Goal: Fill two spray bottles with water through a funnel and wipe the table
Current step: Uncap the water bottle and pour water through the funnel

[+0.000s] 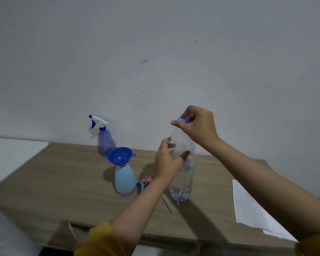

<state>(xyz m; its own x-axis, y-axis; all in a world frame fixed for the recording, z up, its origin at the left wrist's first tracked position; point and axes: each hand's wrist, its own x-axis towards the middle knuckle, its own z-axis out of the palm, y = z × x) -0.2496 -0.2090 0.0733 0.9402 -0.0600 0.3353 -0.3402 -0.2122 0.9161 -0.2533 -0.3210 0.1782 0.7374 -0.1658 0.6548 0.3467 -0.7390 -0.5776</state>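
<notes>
Clear crinkled plastic fills my left hand [167,161]: I grasp the upper body of a transparent water bottle [182,174] and hold it upright just above the wooden bench [54,174], its base near the surface. My right hand [198,124] pinches the bottle's small blue screw cap [183,119] at the neck between thumb and fingertips; whether the cap is coming off or going on I cannot tell. The bottle looks nearly empty, with only a little water near the bottom.

A blue plastic funnel [120,155] sits in the open neck of the pale blue egg-shaped spray bottle with a pink base [124,179], just left of my left wrist. Its pink and blue trigger head [144,182] lies on the bench beside it, partly hidden behind my forearm. Farther back, against the wall, the translucent purple spray bottle [105,142] stands with its white and blue trigger head fitted, so I judge that one is probably dealt with, though its water level is hard to read. Left to do, I think: finish the pale blue bottle, refit its head, and wipe the bench.

A white folded paper sheet [251,209] lies to the right, under my right forearm, likely for wiping. The loose trigger head and the funnel's rim sit close to my left arm and could be knocked.
</notes>
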